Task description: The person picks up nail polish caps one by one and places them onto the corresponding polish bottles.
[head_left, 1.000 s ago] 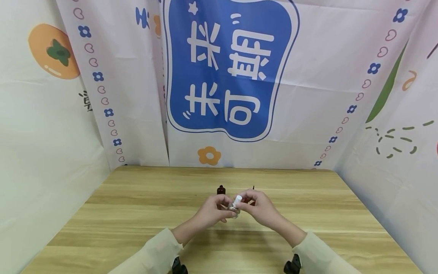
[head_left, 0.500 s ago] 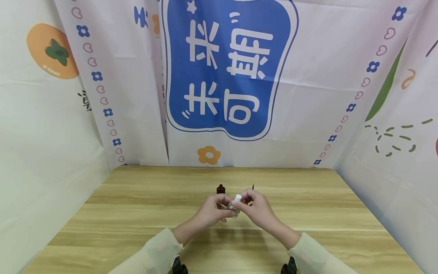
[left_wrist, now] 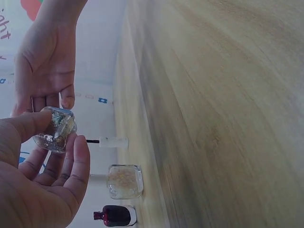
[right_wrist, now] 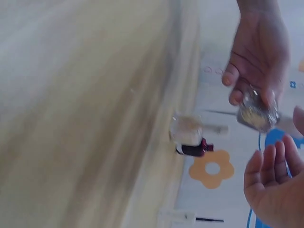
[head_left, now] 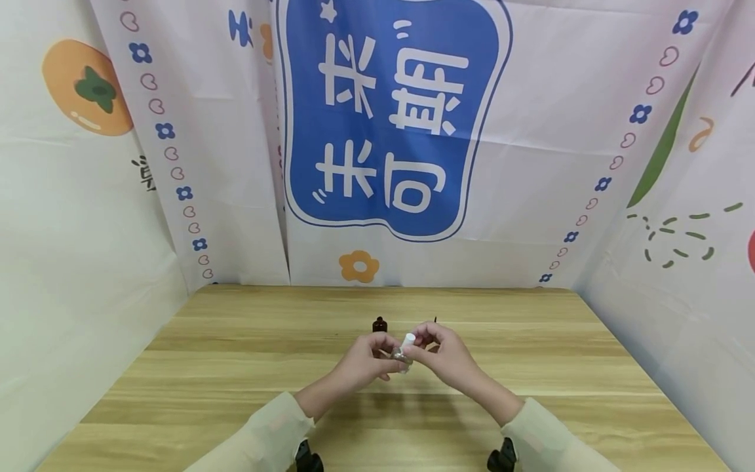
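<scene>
A small clear nail polish bottle with glitter [left_wrist: 56, 129] is held up off the table, between the thumb and fingers of my left hand [head_left: 358, 367]. Its white cap [head_left: 409, 339] points up and tilts a little to the right. My right hand [head_left: 446, 359] pinches this cap from the right, thumb in front. In the right wrist view the same bottle [right_wrist: 256, 116] is blurred, with pale glitter near its base. The cap sits at the bottle's neck, partly covered by my right fingers.
Behind the hands stand a dark red nail polish bottle [left_wrist: 118, 216] without a cap and a clear bottle with pinkish glitter [left_wrist: 124, 182]. A white cap [left_wrist: 114, 142] stands apart with its dark brush upward. The wooden table [head_left: 265, 347] ends at a printed cloth wall.
My right thumb and fingers have shifted slightly around the white cap. The bottle stays in my left hand at nearly the same place. The head view has drifted a little.
</scene>
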Demonstrator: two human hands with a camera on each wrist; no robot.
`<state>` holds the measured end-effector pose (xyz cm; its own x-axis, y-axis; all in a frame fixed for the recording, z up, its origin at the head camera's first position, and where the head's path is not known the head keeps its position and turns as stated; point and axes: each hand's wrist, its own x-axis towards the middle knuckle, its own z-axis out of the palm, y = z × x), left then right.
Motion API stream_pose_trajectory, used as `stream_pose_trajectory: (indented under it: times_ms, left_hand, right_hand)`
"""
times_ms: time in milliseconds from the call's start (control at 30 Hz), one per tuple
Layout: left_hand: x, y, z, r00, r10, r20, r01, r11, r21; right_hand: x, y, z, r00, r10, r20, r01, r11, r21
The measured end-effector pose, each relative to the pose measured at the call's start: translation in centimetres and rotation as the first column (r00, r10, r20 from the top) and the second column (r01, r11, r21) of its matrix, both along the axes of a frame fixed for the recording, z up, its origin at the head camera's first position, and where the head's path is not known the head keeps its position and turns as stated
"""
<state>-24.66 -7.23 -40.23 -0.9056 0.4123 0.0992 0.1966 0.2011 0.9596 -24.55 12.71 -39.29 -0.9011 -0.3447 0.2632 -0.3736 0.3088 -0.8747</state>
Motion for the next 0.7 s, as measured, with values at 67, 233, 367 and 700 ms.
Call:
stream_pose_trajectory:
  times_ms: [67,233,367,700]
  left_hand:
    - [0.04,-0.07,0.14,1.000,-0.001,-0.004,0.001,1.000,0.005]
    - [0.05,-0.14,0.33,1.000,-0.003,-0.008,0.003,1.000,0.015]
    - [0.08,-0.06,0.30,1.000,-0.013,-0.010,0.013,1.000,0.016]
    - [0.14,0.00,0.22,1.000,-0.010,-0.004,0.010,1.000,0.017]
  right_hand:
    - [-0.31,0.41,0.19,0.999,0.053,0.005,-0.053,0.999,-0.007]
    - [-0.71,1.01,0.77,0.989,0.144,0.028,-0.144,0.990,-0.012]
    - [-0.64,1.11,0.91,0.984,0.169,0.051,-0.169,0.986,-0.007]
    - [-0.16,0.75,0.81,0.989,0.137,0.059,-0.136,0.991,-0.015]
